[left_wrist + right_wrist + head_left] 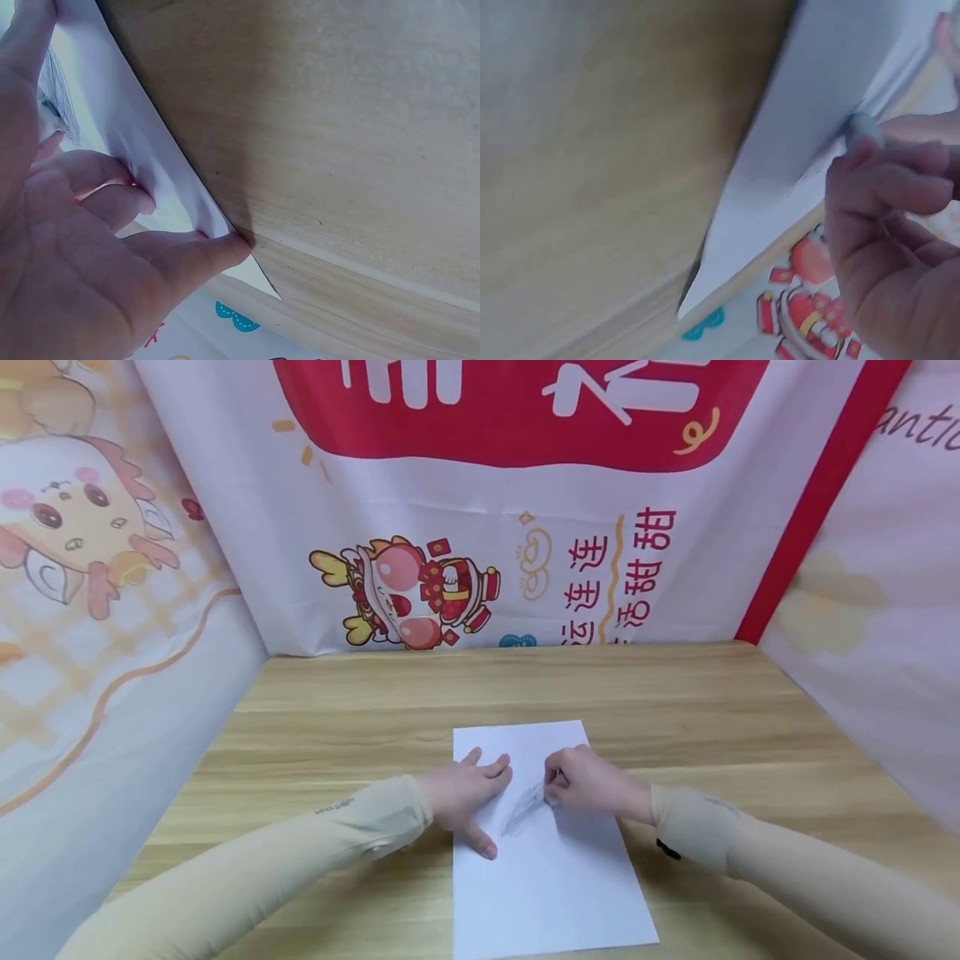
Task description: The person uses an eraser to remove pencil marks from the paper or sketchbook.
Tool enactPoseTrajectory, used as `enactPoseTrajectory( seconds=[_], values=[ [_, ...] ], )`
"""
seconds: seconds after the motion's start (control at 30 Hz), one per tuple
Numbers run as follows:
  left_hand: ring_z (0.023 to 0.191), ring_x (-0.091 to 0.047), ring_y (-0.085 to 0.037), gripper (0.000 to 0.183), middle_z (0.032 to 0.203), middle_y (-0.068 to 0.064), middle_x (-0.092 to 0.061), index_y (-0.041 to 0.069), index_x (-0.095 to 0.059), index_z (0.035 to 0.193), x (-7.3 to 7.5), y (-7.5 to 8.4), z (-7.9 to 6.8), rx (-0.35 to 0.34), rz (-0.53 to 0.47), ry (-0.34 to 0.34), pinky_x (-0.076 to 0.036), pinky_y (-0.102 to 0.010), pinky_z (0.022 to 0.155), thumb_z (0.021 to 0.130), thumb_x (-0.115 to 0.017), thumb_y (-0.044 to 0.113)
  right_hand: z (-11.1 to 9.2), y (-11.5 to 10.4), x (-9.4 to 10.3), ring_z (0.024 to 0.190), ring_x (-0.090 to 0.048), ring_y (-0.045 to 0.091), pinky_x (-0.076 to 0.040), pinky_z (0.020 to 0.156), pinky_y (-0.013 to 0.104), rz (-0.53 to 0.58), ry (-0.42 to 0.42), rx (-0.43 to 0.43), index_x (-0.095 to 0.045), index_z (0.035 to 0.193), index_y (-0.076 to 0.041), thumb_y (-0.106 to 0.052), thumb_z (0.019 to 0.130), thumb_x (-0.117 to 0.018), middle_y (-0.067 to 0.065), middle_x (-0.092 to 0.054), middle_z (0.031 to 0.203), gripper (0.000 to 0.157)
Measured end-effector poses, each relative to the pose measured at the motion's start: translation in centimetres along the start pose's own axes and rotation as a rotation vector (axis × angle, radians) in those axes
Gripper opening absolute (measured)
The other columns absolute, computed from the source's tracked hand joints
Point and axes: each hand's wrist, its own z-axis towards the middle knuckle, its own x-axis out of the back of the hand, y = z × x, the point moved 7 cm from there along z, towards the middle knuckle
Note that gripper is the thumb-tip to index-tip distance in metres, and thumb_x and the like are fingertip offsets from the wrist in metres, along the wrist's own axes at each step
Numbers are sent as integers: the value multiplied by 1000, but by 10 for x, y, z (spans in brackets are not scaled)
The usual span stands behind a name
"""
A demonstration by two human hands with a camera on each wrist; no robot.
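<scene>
A white sheet of paper [555,893] lies on the wooden table, with a grey pencil-like smudge [525,810] across its middle. My left hand [465,795] rests spread on the paper's left side, its thumb beside the smudge. In the left wrist view, its fingertips [238,247] reach the paper's edge. On the smudge's right end, my right hand [592,783] pinches a small pale eraser [864,129] between thumb and curled fingers. The eraser's tip is right at the paper, and most of its body is hidden by the fingers.
The wooden table [360,718] extends around the paper on all sides. A white and red printed cloth [450,493] hangs behind it. Patterned cloths stand along the left [150,710] and right [855,635] sides. Pale sleeves cover both forearms.
</scene>
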Motion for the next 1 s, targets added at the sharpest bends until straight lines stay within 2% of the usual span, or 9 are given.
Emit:
enactPoseTrajectory(
  seconds=[0.17, 0.3, 0.37, 0.53, 0.7, 0.8, 0.87, 1.0],
  values=[
    [140, -18, -51, 114, 160, -12, -20, 4, -27, 155, 3, -2, -1, 13, -6, -2, -25, -49, 113, 72, -77, 64, 6, 0, 6, 60, -51, 6, -47, 55, 23, -64, 76, -18, -67, 75, -5, 8, 80, -69, -2, -63, 71, 14],
    [139, -17, -52, 113, 160, -14, -20, 2, -27, 154, 3, -1, -3, 1, -36, -10, -25, -50, 113, 73, -77, 62, 5, -7, 1, 57, -49, 6, -46, 52, 22, -93, 26, 11, -65, 72, -6, 8, 77, -67, -4, -60, 67, 16],
    [139, -18, -53, 113, 160, -14, -20, 2, -27, 154, 3, 0, -3, 1, -31, -10, -25, -51, 112, 73, -77, 62, 6, -9, 1, 56, -49, 6, -45, 51, 22, -109, 29, 21, -65, 72, -7, 8, 76, -66, -4, -60, 66, 15],
    [139, -18, -53, 114, 160, -13, -19, 3, -26, 155, 0, 0, -1, 1, -25, -16, -26, -50, 112, 72, -77, 63, 11, 4, 3, 59, -51, 8, -46, 54, 24, -188, 69, -53, -68, 79, -5, 4, 81, -68, -3, -62, 71, 10],
    [139, -17, -53, 114, 161, -13, -18, 3, -26, 155, -1, 2, 1, -9, -32, -25, -26, -51, 112, 72, -77, 63, 7, 1, -2, 59, -51, 8, -46, 54, 24, -137, -20, -56, -68, 76, -7, 3, 80, -69, -5, -60, 68, 11],
    [139, -18, -53, 114, 161, -13, -18, 4, -26, 155, 1, 1, 2, 4, -21, -26, -27, -52, 111, 73, -77, 63, 9, 0, -1, 60, -51, 8, -46, 55, 24, -106, 3, -55, -68, 76, -6, 4, 81, -69, -4, -61, 69, 11],
    [139, -18, -52, 113, 161, -12, -18, 5, -26, 155, 2, 0, 0, 15, -20, -31, -28, -52, 111, 73, -77, 63, 12, -1, 1, 60, -50, 8, -46, 56, 24, -124, 34, -48, -68, 76, -6, 5, 82, -69, -4, -61, 69, 12],
    [140, -17, -51, 113, 161, -12, -17, 5, -25, 156, 4, 0, -3, 17, -33, -38, -27, -52, 111, 73, -76, 63, 15, -4, -2, 59, -50, 8, -46, 55, 24, -115, -13, -36, -67, 74, -7, 5, 80, -70, -5, -60, 67, 13]
  ],
)
